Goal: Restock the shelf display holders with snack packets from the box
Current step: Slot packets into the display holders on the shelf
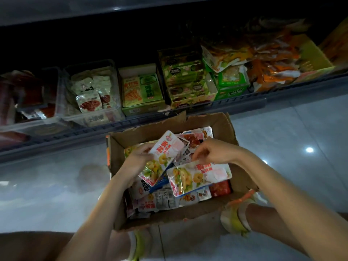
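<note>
Box (216,127) on floor below shelf, many packets left. Left hand (138,159) grips one packet (162,157); right hand (209,153) pinches another (197,176) — neither yet in the holders (116,91).

glossy floor tiles (301,129), seemingly yellow-trimmed shoe (233,219)

Dim, soft picture; shelf (56,141) recess black, glare spots on floor (301,129).
</note>
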The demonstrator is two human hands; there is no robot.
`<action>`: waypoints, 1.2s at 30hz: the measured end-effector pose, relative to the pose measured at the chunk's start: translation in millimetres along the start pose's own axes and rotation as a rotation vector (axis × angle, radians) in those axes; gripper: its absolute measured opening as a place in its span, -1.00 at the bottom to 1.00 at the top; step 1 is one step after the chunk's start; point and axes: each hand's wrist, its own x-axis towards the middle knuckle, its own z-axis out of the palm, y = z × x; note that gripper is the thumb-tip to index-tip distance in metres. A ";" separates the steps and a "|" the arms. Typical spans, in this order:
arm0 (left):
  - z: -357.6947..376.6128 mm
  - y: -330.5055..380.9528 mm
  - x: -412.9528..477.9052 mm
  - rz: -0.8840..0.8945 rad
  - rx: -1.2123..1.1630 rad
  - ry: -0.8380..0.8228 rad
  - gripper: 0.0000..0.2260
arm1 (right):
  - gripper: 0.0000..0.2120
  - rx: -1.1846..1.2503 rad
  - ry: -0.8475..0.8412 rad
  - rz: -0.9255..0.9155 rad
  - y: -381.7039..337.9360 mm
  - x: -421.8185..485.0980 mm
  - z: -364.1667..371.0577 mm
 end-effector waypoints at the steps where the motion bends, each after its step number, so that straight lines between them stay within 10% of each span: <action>1: 1.9 1.0 -1.1 0.000 0.008 -0.036 -0.78 | -0.77 -0.039 0.009 -0.029 -9.2 1.8 -3.0; 11: 16.8 3.9 -25.8 0.085 0.098 -0.148 -0.86 | -0.72 -0.187 0.449 -0.026 -54.4 -4.0 -13.6; 16: 12.6 0.5 -33.2 0.084 -0.181 0.018 -0.83 | -0.69 0.522 0.782 0.055 -43.4 -25.6 -14.0; 21: 5.0 -1.5 -40.4 0.058 -0.336 0.077 -0.93 | -0.75 1.110 0.491 0.134 -40.2 -38.6 14.1; 36: -28.0 1.9 -54.5 0.039 -0.416 0.286 -0.82 | -0.75 0.880 0.943 0.261 -24.7 -55.8 18.6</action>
